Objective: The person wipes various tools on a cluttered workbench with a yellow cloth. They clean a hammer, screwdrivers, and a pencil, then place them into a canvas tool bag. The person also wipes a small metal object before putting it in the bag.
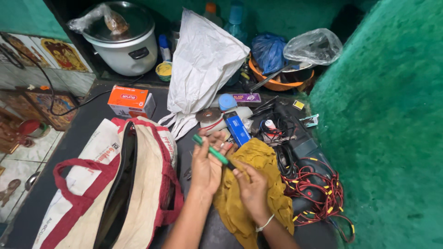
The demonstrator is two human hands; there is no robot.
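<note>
The green screwdriver (211, 151) is pinched by both hands, left hand (206, 167) and right hand (250, 186), above the yellow cloth (258, 159), beside the open bag (115, 184).

Bare forearms, white band (266, 224) on right wrist

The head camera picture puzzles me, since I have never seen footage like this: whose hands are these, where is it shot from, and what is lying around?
There is no machine here. A person wears a camera on the head, so you look down at their own two bare hands. The left hand grips a slim green pen-like tool with a dark tip; the right hand, with a white band at the wrist, touches the tool's dark end. Under the hands lies a crumpled mustard-yellow cloth on a dark surface. To the left stands an open cream cloth bag with red handles; to the right lies a tangle of red wires. Farther back are a white woven sack and a white rice cooker.
</note>
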